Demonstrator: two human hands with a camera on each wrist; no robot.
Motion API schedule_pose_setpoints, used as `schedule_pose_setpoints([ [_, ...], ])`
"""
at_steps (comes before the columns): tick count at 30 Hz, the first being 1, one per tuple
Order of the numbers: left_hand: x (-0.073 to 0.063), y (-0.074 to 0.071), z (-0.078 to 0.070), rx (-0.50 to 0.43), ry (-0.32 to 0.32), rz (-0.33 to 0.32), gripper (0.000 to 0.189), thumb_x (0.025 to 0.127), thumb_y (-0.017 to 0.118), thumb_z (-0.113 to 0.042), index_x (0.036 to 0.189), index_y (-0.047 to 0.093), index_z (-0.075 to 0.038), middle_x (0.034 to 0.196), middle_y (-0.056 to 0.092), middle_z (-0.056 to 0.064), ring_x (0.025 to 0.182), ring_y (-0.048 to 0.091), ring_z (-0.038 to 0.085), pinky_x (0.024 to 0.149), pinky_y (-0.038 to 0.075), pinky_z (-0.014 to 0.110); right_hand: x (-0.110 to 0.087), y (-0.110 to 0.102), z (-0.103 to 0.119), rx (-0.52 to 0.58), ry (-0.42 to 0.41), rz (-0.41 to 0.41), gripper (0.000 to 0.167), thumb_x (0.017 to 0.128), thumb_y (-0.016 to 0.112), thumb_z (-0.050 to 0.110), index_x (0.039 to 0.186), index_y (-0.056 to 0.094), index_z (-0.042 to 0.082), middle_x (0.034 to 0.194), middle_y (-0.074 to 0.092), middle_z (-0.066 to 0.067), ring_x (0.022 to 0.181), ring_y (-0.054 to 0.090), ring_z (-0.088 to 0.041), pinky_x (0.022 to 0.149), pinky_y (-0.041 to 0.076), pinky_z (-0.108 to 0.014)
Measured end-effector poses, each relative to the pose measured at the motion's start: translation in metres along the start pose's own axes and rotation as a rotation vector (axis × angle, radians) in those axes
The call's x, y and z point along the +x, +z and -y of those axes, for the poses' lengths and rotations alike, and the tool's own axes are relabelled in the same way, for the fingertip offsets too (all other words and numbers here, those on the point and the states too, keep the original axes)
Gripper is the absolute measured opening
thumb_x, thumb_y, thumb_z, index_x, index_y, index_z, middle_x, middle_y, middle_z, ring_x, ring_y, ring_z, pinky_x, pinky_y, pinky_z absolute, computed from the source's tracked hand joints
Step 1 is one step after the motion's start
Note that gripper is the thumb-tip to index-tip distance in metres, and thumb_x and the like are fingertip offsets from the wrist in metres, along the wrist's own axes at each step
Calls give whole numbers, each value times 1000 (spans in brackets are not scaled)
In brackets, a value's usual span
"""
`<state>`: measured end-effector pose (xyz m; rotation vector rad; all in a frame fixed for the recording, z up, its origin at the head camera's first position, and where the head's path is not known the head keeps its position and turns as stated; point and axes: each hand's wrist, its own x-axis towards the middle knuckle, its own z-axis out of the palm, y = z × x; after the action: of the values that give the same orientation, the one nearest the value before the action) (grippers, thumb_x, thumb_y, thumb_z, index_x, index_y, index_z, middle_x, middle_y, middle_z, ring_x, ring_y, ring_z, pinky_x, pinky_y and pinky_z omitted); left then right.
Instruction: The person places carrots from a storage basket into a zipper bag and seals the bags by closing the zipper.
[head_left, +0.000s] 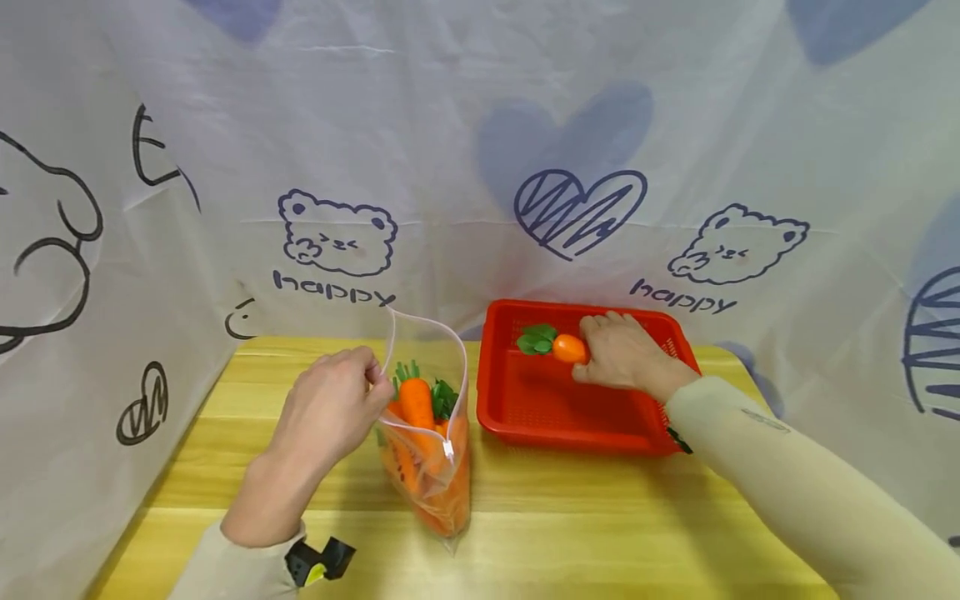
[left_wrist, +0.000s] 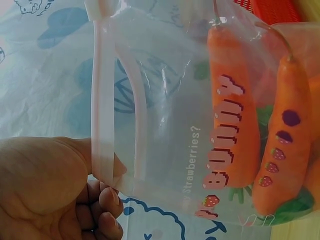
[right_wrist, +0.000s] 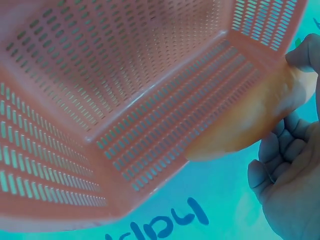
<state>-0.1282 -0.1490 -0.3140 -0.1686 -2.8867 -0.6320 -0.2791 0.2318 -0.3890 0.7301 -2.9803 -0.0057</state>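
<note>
A clear zip bag (head_left: 459, 371) with a pale pink edge stands open on the table, several orange carrots (head_left: 417, 402) inside. My left hand (head_left: 330, 404) pinches the left side of its mouth; in the left wrist view the thumb and fingers hold the zip strip (left_wrist: 103, 100), and printed letters cross the bag's wall. Above the red basket (head_left: 525, 400), my right hand (head_left: 626, 354) grips another carrot (head_left: 567, 348) whose green leaves (head_left: 537, 339) point left. The right wrist view shows that carrot (right_wrist: 240, 127) in the fingers, over the basket's slotted inside.
The basket stands right of the bag at the back of the wooden table (head_left: 555, 525). A white printed cloth (head_left: 450, 150) hangs behind and along the sides. A white zip slider (head_left: 448, 448) sits on the bag's near edge.
</note>
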Motion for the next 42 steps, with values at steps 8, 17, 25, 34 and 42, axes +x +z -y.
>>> schedule_pose_setpoints([
  [8, 3, -4, 0, 2, 28, -31, 10, 91, 58, -12, 81, 60, -11, 72, 55, 3, 67, 51, 24, 60, 39, 36, -16, -22, 4, 22, 26, -23, 36, 79, 72, 39, 92, 53, 11, 83, 55, -6, 85, 52, -29, 79, 40, -41],
  [17, 6, -7, -1, 15, 37, -28, 10, 90, 58, -13, 81, 59, -11, 71, 55, 3, 69, 52, 25, 60, 38, 37, -26, -45, 19, 11, -36, -73, 35, 79, 71, 41, 88, 53, 12, 78, 54, -3, 81, 52, -28, 78, 40, -40],
  [25, 7, -7, -4, 17, 34, -19, 11, 91, 58, -13, 81, 59, -11, 72, 55, 2, 70, 52, 24, 62, 39, 37, -31, -69, 42, 6, -52, -50, 33, 79, 71, 41, 87, 56, 13, 77, 55, -3, 78, 53, -26, 79, 40, -40],
  [34, 9, -4, -11, 14, 29, -9, 12, 91, 58, -13, 80, 59, -11, 72, 56, 3, 70, 53, 25, 63, 41, 38, -36, -105, 62, 65, -59, -48, 30, 80, 71, 39, 85, 57, 14, 71, 54, -1, 68, 53, -23, 63, 39, -35],
  [42, 8, -1, -16, 13, 29, -2, 11, 92, 58, -13, 81, 59, -11, 71, 55, 4, 69, 53, 26, 63, 41, 38, -29, -149, 101, 140, 13, 121, 29, 81, 69, 42, 75, 56, 17, 63, 49, 2, 57, 51, -19, 55, 33, -32],
])
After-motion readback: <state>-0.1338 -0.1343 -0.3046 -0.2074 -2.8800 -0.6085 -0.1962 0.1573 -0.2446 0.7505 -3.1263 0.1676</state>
